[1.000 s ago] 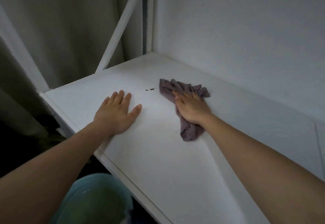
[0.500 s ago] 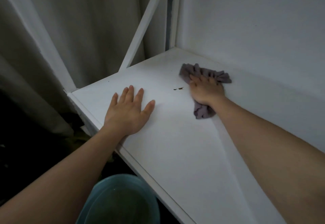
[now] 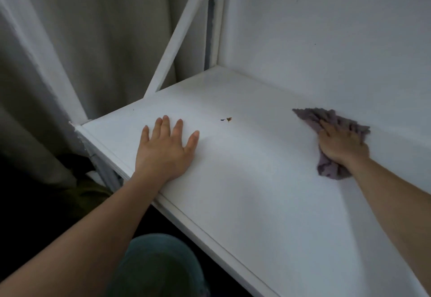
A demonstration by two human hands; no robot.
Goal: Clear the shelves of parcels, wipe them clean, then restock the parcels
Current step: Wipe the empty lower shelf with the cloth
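A white shelf [image 3: 256, 203] with no parcels on it fills the view. My left hand [image 3: 165, 152] lies flat on it near the front edge, fingers spread. My right hand [image 3: 341, 144] presses a crumpled purple cloth [image 3: 331, 119] down on the shelf, close to the back wall at the right. The fingers lie straight over the cloth. A small dark speck of dirt [image 3: 227, 119] sits on the shelf between my two hands.
A white diagonal brace [image 3: 179, 37] and an upright post [image 3: 218, 16] of the rack stand at the back left. A grey curtain [image 3: 81, 40] hangs left. A teal bucket [image 3: 156, 266] stands below the shelf's front edge. The white back wall [image 3: 326, 40] bounds the shelf.
My right hand has slid the cloth to the right along the back wall, away from the speck. My left hand stays flat on the shelf.
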